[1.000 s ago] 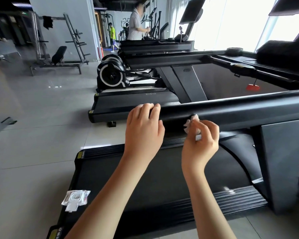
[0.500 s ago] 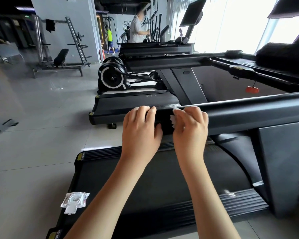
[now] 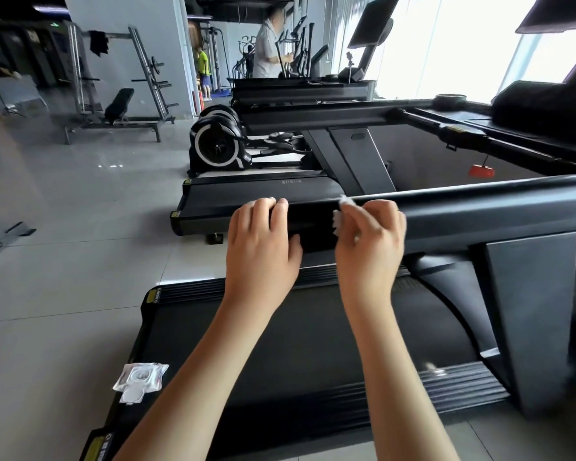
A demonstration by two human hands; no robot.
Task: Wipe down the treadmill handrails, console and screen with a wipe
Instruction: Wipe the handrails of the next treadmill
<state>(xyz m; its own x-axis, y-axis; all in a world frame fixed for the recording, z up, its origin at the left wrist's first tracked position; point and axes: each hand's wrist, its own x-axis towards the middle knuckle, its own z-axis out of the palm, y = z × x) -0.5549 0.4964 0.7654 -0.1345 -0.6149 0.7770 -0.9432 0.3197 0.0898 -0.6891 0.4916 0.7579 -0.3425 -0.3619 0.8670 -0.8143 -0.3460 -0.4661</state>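
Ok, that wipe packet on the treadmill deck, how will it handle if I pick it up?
The wipe packet looks like soft crinkled film, probably floppy and light. It lies flat on the deck edge, unlikely to roll. Its round flap seems open and may dangle.

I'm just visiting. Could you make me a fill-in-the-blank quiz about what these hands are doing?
1. The right hand pinches a white ____.
2. The left hand grips the end of the black ____.
3. The silvery packet lies low on the person's ____ side.
Missing words: wipe; handrail; left.
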